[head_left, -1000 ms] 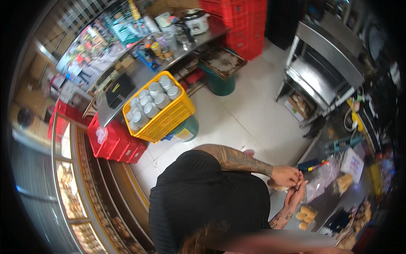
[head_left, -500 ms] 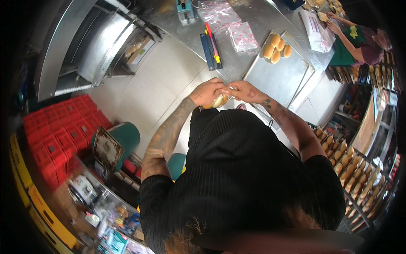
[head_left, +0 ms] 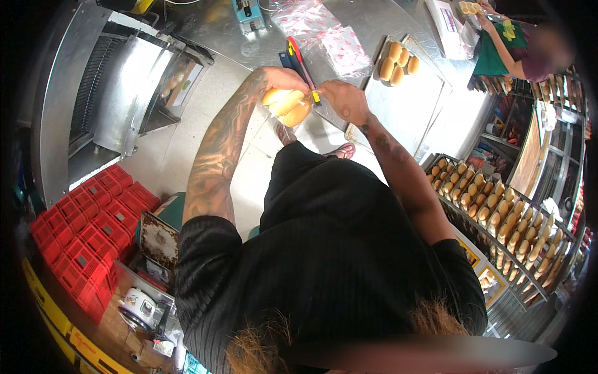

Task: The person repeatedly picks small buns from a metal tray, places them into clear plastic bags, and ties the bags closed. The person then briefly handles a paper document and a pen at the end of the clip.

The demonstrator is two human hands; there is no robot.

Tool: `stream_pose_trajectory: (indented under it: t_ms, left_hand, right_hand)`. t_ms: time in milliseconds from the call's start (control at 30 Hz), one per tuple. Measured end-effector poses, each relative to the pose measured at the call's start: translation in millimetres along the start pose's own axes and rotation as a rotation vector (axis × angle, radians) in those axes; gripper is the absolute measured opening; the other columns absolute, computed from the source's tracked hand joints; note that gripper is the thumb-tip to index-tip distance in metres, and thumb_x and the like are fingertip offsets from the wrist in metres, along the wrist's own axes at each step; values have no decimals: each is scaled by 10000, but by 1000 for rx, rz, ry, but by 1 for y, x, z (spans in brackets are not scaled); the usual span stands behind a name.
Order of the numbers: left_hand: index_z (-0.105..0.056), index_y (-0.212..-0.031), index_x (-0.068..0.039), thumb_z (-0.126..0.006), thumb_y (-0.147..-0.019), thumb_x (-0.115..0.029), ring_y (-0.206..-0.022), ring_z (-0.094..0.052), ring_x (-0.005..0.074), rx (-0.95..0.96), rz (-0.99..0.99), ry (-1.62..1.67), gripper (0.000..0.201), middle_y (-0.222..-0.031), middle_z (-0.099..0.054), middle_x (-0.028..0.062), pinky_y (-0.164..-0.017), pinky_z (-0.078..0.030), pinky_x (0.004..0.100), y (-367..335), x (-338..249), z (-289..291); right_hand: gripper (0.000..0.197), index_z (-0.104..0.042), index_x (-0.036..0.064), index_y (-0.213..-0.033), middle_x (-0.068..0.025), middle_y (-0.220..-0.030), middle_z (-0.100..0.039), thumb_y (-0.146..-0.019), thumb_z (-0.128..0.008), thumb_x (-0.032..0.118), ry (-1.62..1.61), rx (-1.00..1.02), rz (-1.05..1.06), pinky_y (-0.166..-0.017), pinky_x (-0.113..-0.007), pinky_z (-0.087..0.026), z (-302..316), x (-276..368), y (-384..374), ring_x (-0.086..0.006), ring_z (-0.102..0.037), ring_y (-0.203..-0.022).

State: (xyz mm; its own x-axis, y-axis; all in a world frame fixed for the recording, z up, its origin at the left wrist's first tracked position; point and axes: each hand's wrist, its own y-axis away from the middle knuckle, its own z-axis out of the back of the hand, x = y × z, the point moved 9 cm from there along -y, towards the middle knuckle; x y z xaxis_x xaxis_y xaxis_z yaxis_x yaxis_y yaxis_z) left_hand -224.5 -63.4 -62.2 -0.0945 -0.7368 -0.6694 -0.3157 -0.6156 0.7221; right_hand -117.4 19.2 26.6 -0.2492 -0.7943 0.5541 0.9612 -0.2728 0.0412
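Observation:
My left hand [head_left: 285, 80] is closed at the gathered top of a clear bag of buns [head_left: 288, 107], which hangs below it over the floor. Several golden buns show through the plastic. Just to the right, my right hand [head_left: 346, 100] is closed, fingertips pinched close to the bag's neck; what they grip is too small to make out. Behind and between my hands lies a long dark-blue holder with a red and yellow bar [head_left: 301, 65], at the steel table's edge, its near end partly covered by my hands.
Clear printed bags [head_left: 346, 53] lie on the steel table [head_left: 208, 28] near a light-blue device [head_left: 249, 15]. Loose buns [head_left: 397, 62] sit on a metal tray [head_left: 405, 103]. Racked buns [head_left: 498, 206] stand right, red crates [head_left: 93, 230] left. A co-worker [head_left: 520, 56] handles buns far right.
Both hands have moved up with the bag, nearer the table edge, and slightly apart. The bagged buns now show more fully. The co-worker's hands have shifted.

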Motion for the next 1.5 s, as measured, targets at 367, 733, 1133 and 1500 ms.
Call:
stream_pose_trajectory:
  t_ms: [367, 733, 1133, 1500]
  left_hand:
    - [-732, -1128, -48, -679, -943, -240, -888, -675, 145, -646, -223, -8, 272, -968, -736, 62, -803, -536, 298, -35, 82, -6]
    - [-701, -1066, -8, -722, -945, -230, -933, -656, 131, -914, -601, 498, 253, -1018, -704, 57, -824, -529, 272, 99, -47, -114]
    - [-731, -1131, -39, -748, -899, -143, -1054, -637, 230, -1622, -754, -44, 254, -1138, -638, 116, -912, -508, 318, 120, -180, -217]
    - [-705, -1049, -23, -707, -941, -233, -996, -657, 233, -1337, -655, 135, 236, -1087, -667, 119, -858, -503, 322, 52, -162, -217]
  right_hand:
    - [274, -682, 117, -1135, -188, -1068, -689, -972, -551, 295, -191, 69, -321, -861, -451, -542, -70, -63, 4, -362, -678, -1025]
    - [257, -677, 11, -1160, -45, -1053, -709, -971, -696, 184, -1374, 229, -239, -891, -292, -528, 22, 21, 48, -128, -647, -1016]
    - [133, -669, 66, -1068, -24, -1039, -692, -959, -705, 134, -1852, -127, -202, -865, -291, -536, 95, -26, 117, -115, -647, -963]
    - [257, -645, 35, -1161, -26, -1076, -681, -941, -725, 141, -1822, -73, -220, -901, -318, -517, 77, -67, 151, -122, -635, -995]
